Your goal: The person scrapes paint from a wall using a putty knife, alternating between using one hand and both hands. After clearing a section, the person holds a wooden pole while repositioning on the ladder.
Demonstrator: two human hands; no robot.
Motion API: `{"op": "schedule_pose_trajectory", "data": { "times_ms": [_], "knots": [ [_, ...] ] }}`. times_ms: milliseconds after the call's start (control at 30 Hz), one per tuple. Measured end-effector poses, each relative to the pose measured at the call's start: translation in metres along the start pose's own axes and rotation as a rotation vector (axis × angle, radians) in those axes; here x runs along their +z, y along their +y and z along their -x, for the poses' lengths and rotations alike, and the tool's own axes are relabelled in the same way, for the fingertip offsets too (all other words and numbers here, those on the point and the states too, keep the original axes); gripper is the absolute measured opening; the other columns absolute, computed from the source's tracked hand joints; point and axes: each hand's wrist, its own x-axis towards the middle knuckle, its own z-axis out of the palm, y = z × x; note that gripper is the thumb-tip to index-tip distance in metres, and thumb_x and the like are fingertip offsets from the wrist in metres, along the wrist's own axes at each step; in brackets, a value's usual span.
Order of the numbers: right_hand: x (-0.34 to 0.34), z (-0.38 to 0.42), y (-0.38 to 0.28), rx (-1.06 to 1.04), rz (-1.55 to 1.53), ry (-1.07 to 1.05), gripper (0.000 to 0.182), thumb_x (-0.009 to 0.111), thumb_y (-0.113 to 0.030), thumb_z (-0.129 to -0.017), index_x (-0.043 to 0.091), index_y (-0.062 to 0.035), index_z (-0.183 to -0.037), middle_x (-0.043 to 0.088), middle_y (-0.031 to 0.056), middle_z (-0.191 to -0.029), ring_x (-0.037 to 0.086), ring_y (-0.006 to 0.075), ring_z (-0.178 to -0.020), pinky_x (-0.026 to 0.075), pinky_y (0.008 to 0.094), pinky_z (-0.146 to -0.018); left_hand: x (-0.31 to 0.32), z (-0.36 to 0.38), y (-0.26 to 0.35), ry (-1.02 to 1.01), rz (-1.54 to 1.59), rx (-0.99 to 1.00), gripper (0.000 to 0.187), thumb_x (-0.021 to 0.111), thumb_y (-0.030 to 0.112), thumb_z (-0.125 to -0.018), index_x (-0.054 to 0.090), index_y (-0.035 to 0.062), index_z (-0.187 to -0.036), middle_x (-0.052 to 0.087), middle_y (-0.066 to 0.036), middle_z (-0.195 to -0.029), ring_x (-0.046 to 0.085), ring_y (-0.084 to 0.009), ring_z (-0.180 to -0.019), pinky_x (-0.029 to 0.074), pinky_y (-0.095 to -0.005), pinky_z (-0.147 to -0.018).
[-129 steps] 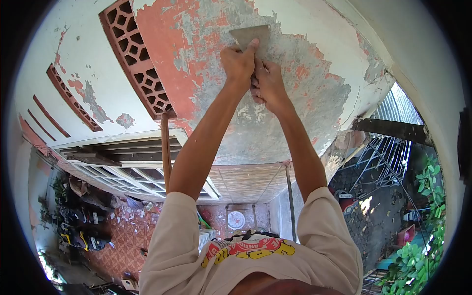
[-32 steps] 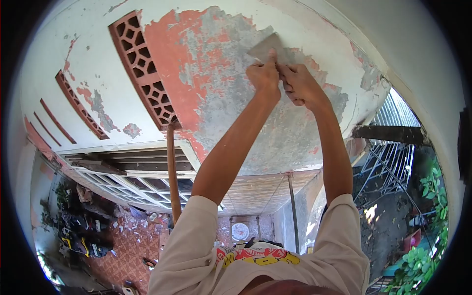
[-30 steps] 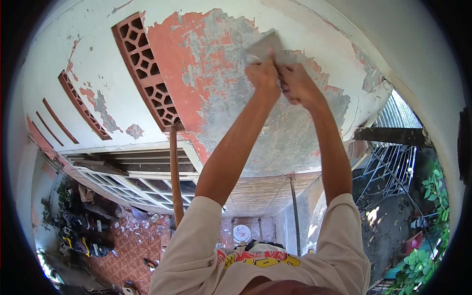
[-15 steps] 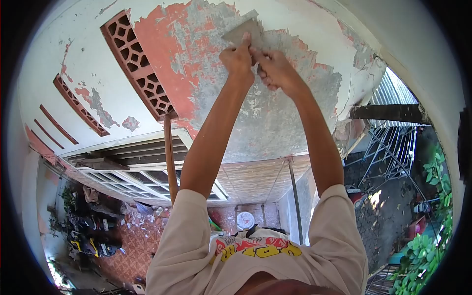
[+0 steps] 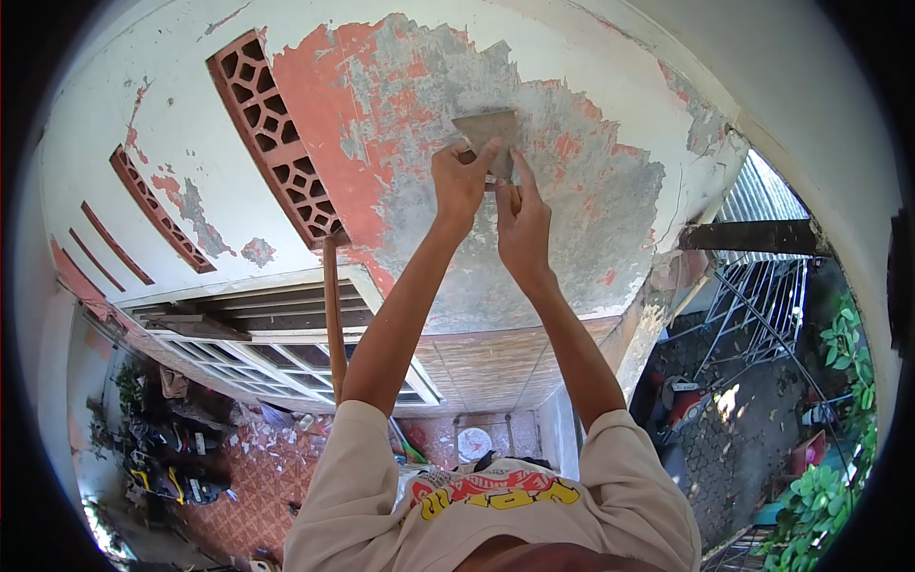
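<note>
A wide-bladed scraper [image 5: 490, 124] is raised against the wall [image 5: 577, 205], its flared metal blade edge pointing up. My left hand [image 5: 459, 186] is closed round the lower blade and handle, with the thumb laid on the blade. From the other side, my right hand [image 5: 523, 221] grips the handle, its fingers running up beside the blade. Most of the handle is hidden by the hands. Around the blade the wall is bare grey with patches of red, and flaking white paint borders it.
Left of the hands is a red vent grille [image 5: 276, 133], with a wooden pole [image 5: 334, 319] reaching up to its lower end. Below runs a louvred window [image 5: 286, 357]. Paint flakes litter the tiled floor [image 5: 262, 486], near a white bucket [image 5: 474, 443]. A dark beam [image 5: 748, 236] juts out at right.
Both hands have come down the wall with the scraper. The blade has turned from a slant to nearly level along its edge, and my right hand's fingers have straightened upward.
</note>
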Motion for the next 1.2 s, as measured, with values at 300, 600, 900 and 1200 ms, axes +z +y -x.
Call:
{"op": "schedule_pose_trajectory", "data": {
  "times_ms": [300,600,900,1200],
  "knots": [
    [0.004,-0.029,0.03,-0.069,0.083,0.023,0.043,0.059,-0.006,-0.096,0.053,-0.0033,-0.138,0.035,0.0132,-0.058,0.032,0.0118,-0.052,0.034,0.0304,-0.048,0.02,-0.038,-0.025,0.146,-0.206,0.208,0.036,0.077,0.017,-0.08,0.06,-0.0065,-0.058,0.054,-0.007,-0.047,0.042,-0.0097,-0.045,0.034,-0.035,-0.043],
    [0.0,-0.038,0.027,-0.084,0.108,-0.01,0.041,0.057,-0.006,-0.097,0.054,-0.0053,-0.138,0.033,0.0162,-0.058,0.031,0.012,-0.052,0.034,0.0305,-0.047,0.027,-0.031,-0.015,0.268,-0.319,0.276,0.041,0.077,0.016,-0.08,0.053,-0.0053,-0.056,0.052,-0.01,-0.048,0.041,-0.0115,-0.046,0.035,-0.0377,-0.045],
    [0.016,-0.033,0.024,-0.079,0.122,0.047,0.041,0.057,-0.005,-0.097,0.054,-0.0029,-0.137,0.034,0.0159,-0.058,0.033,0.0131,-0.052,0.036,0.031,-0.048,0.013,-0.046,-0.028,0.206,-0.277,0.214,0.04,0.077,0.016,-0.08,0.053,-0.0051,-0.055,0.053,-0.011,-0.048,0.042,-0.0127,-0.045,0.035,-0.0384,-0.045],
    [0.029,-0.033,0.023,-0.04,0.066,0.102,0.041,0.057,-0.004,-0.098,0.052,-0.0019,-0.138,0.031,0.0142,-0.059,0.032,0.0109,-0.053,0.034,0.0288,-0.048,0.011,-0.051,-0.016,0.17,-0.361,0.234,0.037,0.077,0.018,-0.079,0.058,-0.0067,-0.058,0.056,-0.016,-0.049,0.048,-0.0186,-0.043,0.039,-0.0394,-0.047]
  ]
}}
